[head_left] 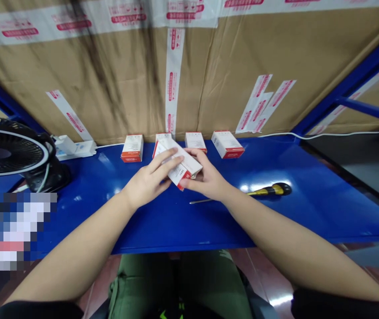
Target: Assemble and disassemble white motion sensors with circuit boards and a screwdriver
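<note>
The left hand (149,177) and right hand (205,177) are both gripping a white-and-red carton (179,161) over a blue metal shelf (309,208), with four similar cartons (132,148) sitting just beyond them.

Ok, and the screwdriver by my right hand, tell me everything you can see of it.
The screwdriver lies flat on the glossy blue shelf, handle to the right, thin metal shaft running left. The handle looks like plastic, black at the end with yellow behind it. The right hand and wrist hide part of the shaft; its tip shows beyond them.
</note>
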{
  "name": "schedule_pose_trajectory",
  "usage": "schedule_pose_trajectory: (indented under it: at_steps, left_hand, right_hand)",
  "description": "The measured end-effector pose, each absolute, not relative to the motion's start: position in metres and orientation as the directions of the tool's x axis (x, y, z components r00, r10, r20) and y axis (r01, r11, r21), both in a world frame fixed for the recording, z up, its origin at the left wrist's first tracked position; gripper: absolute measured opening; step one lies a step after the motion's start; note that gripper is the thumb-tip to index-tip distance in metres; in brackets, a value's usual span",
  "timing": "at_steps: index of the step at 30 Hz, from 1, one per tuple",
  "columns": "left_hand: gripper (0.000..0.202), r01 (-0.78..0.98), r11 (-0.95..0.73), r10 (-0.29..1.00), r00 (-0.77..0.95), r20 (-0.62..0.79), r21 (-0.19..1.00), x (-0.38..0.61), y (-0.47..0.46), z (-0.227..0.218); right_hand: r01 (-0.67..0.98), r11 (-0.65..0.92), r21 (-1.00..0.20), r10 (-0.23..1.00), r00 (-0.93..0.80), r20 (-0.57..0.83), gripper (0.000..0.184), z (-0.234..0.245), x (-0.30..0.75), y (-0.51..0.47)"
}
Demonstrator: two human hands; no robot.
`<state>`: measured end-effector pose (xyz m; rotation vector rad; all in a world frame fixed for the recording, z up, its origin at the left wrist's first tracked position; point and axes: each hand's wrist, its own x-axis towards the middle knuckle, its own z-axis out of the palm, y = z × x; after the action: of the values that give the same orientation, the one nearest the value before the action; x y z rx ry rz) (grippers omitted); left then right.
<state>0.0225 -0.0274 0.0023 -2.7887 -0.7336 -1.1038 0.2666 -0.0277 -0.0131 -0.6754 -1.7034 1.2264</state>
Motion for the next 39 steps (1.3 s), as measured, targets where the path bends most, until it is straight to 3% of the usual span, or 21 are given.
schedule_pose_trajectory:
  at_steps: [4,8,12,15,18,20,22,24,26,28,31,35,39]
  left_hand:
    - [0.066,0.511,-0.858,0.354,0.653,0.670,-0.045,0.015,-0.025,0.007]
    - [0.063,0.606,-0.793,0.404,0.603,0.688,-0.065,0.006,-0.020,0.013]
    - [0.069,0.488,-0.872,0.386,0.637,0.667,0.038,0.001,-0.015,0.014]
    - [0.071,0.415,-0.900,0.402,0.671,0.623,0.134,0.000,-0.012,0.012]
    - [0.071,0.419,-0.876,0.476,0.666,0.574,0.240,-0.004,-0.010,0.012]
    - [0.076,0.465,-0.832,0.549,0.609,0.572,0.303,-0.009,-0.007,0.012]
    - [0.080,0.513,-0.791,0.600,0.546,0.585,0.333,-0.012,-0.004,0.013]
    - [0.081,0.538,-0.777,0.611,0.519,0.598,0.326,-0.013,-0.001,0.011]
    - [0.080,0.550,-0.776,0.607,0.519,0.602,0.309,-0.011,0.000,0.009]
    - [0.078,0.561,-0.776,0.601,0.519,0.608,0.289,-0.009,0.000,0.005]
    - [0.073,0.565,-0.793,0.561,0.527,0.638,0.229,-0.005,-0.001,0.000]
    - [0.071,0.587,-0.800,0.492,0.528,0.692,0.120,-0.001,-0.004,-0.001]
    - [0.068,0.623,-0.782,0.439,0.532,0.724,0.016,0.003,-0.007,0.001]
  right_hand:
    - [-0.122,0.281,-0.952,0.797,-0.523,0.302,0.066,-0.018,0.275,-0.017]
    - [-0.236,0.183,-0.954,0.797,-0.533,0.285,0.060,-0.024,0.275,-0.012]
    - [-0.212,0.182,-0.960,0.794,-0.545,0.270,0.065,-0.023,0.280,-0.004]
    - [-0.150,0.109,-0.983,0.780,-0.600,0.178,0.059,-0.015,0.289,0.000]
    - [-0.114,-0.028,-0.993,0.771,-0.635,0.051,0.058,-0.008,0.295,0.000]
    - [-0.129,-0.066,-0.989,0.835,-0.551,0.017,0.055,-0.006,0.296,-0.001]
    - [-0.118,0.032,-0.993,0.912,-0.402,0.077,0.049,-0.007,0.295,-0.001]
    - [0.006,0.261,-0.965,0.931,-0.266,0.250,0.040,-0.009,0.293,-0.003]
    - [0.229,0.503,-0.834,0.863,-0.195,0.467,0.024,-0.009,0.290,-0.005]
    - [0.419,0.642,-0.642,0.757,-0.217,0.616,0.007,-0.007,0.288,-0.008]
    - [0.484,0.724,-0.492,0.667,-0.309,0.678,0.011,-0.004,0.287,-0.013]
    - [0.451,0.692,-0.564,0.713,-0.304,0.632,0.015,-0.006,0.287,-0.014]
    - [0.331,0.570,-0.752,0.822,-0.225,0.524,0.009,-0.016,0.282,-0.010]
